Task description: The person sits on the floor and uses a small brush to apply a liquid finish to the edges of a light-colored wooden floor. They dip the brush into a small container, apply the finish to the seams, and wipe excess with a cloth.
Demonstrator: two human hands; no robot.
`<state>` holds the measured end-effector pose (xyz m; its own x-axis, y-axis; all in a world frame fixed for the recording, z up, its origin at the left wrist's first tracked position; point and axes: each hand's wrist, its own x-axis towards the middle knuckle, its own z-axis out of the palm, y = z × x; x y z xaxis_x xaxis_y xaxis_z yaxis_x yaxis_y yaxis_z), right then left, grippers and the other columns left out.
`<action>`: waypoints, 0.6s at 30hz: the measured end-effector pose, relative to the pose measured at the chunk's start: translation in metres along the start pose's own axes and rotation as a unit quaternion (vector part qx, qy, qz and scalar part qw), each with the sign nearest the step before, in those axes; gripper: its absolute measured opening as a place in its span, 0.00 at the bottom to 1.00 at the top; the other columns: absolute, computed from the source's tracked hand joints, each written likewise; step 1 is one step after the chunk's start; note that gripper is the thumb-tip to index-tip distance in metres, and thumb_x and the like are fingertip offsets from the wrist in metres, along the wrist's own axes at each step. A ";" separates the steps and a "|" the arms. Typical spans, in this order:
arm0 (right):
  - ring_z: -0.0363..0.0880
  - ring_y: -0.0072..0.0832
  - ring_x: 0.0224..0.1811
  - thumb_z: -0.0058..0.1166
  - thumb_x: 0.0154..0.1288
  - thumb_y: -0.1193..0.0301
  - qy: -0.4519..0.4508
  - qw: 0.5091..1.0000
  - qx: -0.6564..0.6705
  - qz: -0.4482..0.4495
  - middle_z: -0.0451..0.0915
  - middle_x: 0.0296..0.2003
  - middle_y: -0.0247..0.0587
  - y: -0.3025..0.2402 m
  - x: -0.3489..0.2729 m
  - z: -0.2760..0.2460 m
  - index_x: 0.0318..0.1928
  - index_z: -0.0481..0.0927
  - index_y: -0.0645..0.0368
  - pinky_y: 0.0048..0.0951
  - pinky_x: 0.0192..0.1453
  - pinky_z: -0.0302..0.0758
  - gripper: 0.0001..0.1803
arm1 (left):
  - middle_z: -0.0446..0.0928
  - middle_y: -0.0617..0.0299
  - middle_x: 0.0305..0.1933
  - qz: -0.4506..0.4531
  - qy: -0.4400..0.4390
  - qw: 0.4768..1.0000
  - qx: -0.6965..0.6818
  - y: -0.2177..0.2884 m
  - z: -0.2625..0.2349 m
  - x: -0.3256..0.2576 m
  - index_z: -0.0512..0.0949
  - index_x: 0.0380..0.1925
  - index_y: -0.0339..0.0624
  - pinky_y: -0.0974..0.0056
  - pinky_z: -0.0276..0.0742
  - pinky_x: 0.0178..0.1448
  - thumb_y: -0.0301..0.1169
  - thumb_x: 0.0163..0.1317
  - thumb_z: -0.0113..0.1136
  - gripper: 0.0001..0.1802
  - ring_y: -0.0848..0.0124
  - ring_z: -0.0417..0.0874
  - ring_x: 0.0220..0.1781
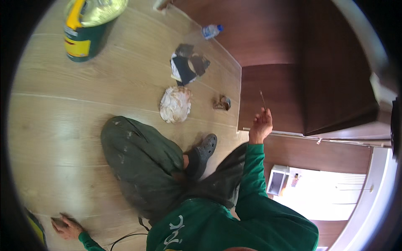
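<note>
My right hand (261,126) is raised in front of a dark brown wooden panel (272,94), its fingers pinched round a thin paintbrush (262,99). The brush points away from me, its tip close to the panel; I cannot tell if they touch. Low at the left, my left hand (68,228) rests on the floor with thumb and fingers apart. A dark brownish patch shows between them, too unclear to name. Nearest the brush on the floor is a small open tin (221,103) with brown stains.
Left of the tin lies a crumpled, stained white cloth (175,104). Beyond it are dark sandpaper-like sheets (184,69) and a water bottle (211,31). A green bucket (83,42) stands far left. My bent leg (142,146) and grey clog (205,150) take up the middle.
</note>
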<state>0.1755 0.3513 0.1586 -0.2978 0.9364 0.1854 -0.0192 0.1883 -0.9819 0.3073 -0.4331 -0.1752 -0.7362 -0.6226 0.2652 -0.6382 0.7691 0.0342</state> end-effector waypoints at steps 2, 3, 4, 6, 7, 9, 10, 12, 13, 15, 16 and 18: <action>0.78 0.27 0.33 0.49 0.74 0.65 -0.014 0.999 -0.041 -0.021 0.86 0.46 0.40 0.012 0.007 0.011 0.59 0.78 0.58 0.26 0.36 0.73 0.18 | 0.69 0.58 0.73 0.003 -0.008 0.998 -0.061 0.002 -0.014 0.000 0.71 0.71 0.59 0.45 0.63 0.71 0.66 0.69 0.48 0.38 0.53 0.72 0.69; 0.78 0.27 0.33 0.48 0.74 0.66 -0.009 0.997 -0.067 -0.039 0.85 0.47 0.41 0.014 0.012 0.004 0.61 0.77 0.58 0.26 0.37 0.72 0.19 | 0.69 0.57 0.73 0.017 -0.012 0.995 -0.101 0.015 -0.010 0.012 0.71 0.71 0.59 0.45 0.64 0.71 0.67 0.69 0.47 0.38 0.51 0.73 0.68; 0.77 0.27 0.33 0.47 0.74 0.66 -0.015 0.995 -0.088 -0.051 0.85 0.48 0.41 0.021 0.016 0.005 0.62 0.76 0.59 0.26 0.38 0.72 0.20 | 0.69 0.55 0.72 0.034 -0.001 0.995 -0.090 0.004 -0.004 0.015 0.71 0.70 0.55 0.45 0.65 0.71 0.65 0.70 0.48 0.37 0.51 0.73 0.68; 0.80 0.27 0.31 0.49 0.74 0.67 -0.010 0.993 -0.101 -0.064 0.86 0.45 0.44 0.036 0.024 0.020 0.59 0.78 0.62 0.25 0.34 0.73 0.19 | 0.70 0.50 0.71 0.057 0.024 0.996 -0.057 -0.038 -0.005 0.009 0.71 0.70 0.49 0.44 0.66 0.71 0.60 0.72 0.49 0.35 0.49 0.73 0.68; 0.81 0.27 0.30 0.50 0.74 0.67 0.000 0.991 -0.108 -0.083 0.86 0.44 0.45 0.039 0.029 0.024 0.58 0.79 0.64 0.25 0.32 0.74 0.18 | 0.68 0.44 0.69 0.071 0.007 0.996 -0.060 -0.018 -0.008 0.008 0.70 0.68 0.47 0.40 0.66 0.67 0.58 0.73 0.50 0.34 0.46 0.71 0.67; 0.82 0.28 0.30 0.51 0.74 0.69 -0.018 0.980 -0.167 -0.110 0.87 0.43 0.47 0.044 0.036 0.032 0.57 0.79 0.66 0.25 0.32 0.75 0.17 | 0.65 0.33 0.66 0.103 -0.025 0.992 -0.064 0.019 -0.035 0.013 0.68 0.66 0.42 0.31 0.66 0.58 0.55 0.73 0.53 0.33 0.40 0.67 0.65; 0.83 0.28 0.30 0.51 0.73 0.71 -0.027 0.973 -0.192 -0.124 0.87 0.43 0.48 0.048 0.041 0.034 0.57 0.80 0.67 0.25 0.32 0.75 0.17 | 0.68 0.32 0.62 0.167 -0.003 0.985 -0.033 0.024 -0.034 0.014 0.69 0.64 0.38 0.31 0.67 0.57 0.50 0.75 0.51 0.29 0.39 0.69 0.63; 0.85 0.29 0.33 0.50 0.75 0.69 -0.057 0.961 -0.231 -0.142 0.87 0.45 0.49 0.058 0.057 0.027 0.58 0.79 0.66 0.25 0.34 0.77 0.18 | 0.70 0.31 0.59 0.242 0.017 0.970 -0.011 0.043 -0.030 0.019 0.71 0.62 0.34 0.31 0.68 0.56 0.45 0.77 0.50 0.26 0.37 0.71 0.60; 0.85 0.29 0.35 0.50 0.76 0.69 -0.076 0.955 -0.247 -0.145 0.87 0.46 0.50 0.068 0.066 0.025 0.59 0.78 0.66 0.24 0.35 0.77 0.18 | 0.72 0.33 0.56 0.234 0.016 0.972 -0.005 0.064 -0.035 0.021 0.72 0.59 0.34 0.32 0.69 0.55 0.46 0.77 0.51 0.26 0.39 0.72 0.57; 0.87 0.30 0.37 0.52 0.76 0.68 -0.087 0.947 -0.261 -0.167 0.87 0.45 0.50 0.087 0.081 0.017 0.57 0.81 0.66 0.25 0.36 0.78 0.17 | 0.75 0.38 0.51 0.222 0.017 0.975 0.007 0.110 -0.053 0.029 0.75 0.54 0.34 0.36 0.71 0.53 0.48 0.76 0.52 0.25 0.42 0.75 0.51; 0.87 0.29 0.38 0.52 0.76 0.68 -0.091 0.938 -0.281 -0.182 0.87 0.45 0.50 0.094 0.087 0.017 0.57 0.82 0.65 0.25 0.37 0.78 0.17 | 0.76 0.41 0.48 0.214 0.019 0.977 0.013 0.132 -0.061 0.032 0.77 0.51 0.34 0.37 0.72 0.52 0.49 0.75 0.53 0.25 0.44 0.76 0.49; 0.87 0.29 0.40 0.52 0.76 0.68 -0.091 0.920 -0.320 -0.207 0.88 0.46 0.48 0.103 0.097 0.013 0.56 0.83 0.64 0.27 0.38 0.78 0.17 | 0.79 0.46 0.43 0.195 0.024 0.980 0.022 0.169 -0.073 0.037 0.80 0.45 0.34 0.40 0.75 0.50 0.50 0.74 0.55 0.26 0.47 0.79 0.43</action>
<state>0.1325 0.4578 0.0752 -0.5472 0.6908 0.4727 0.3809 0.7083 -0.5943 0.1889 -0.3159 -0.0889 -0.9155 -0.2737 0.2949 -0.3199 0.9397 -0.1211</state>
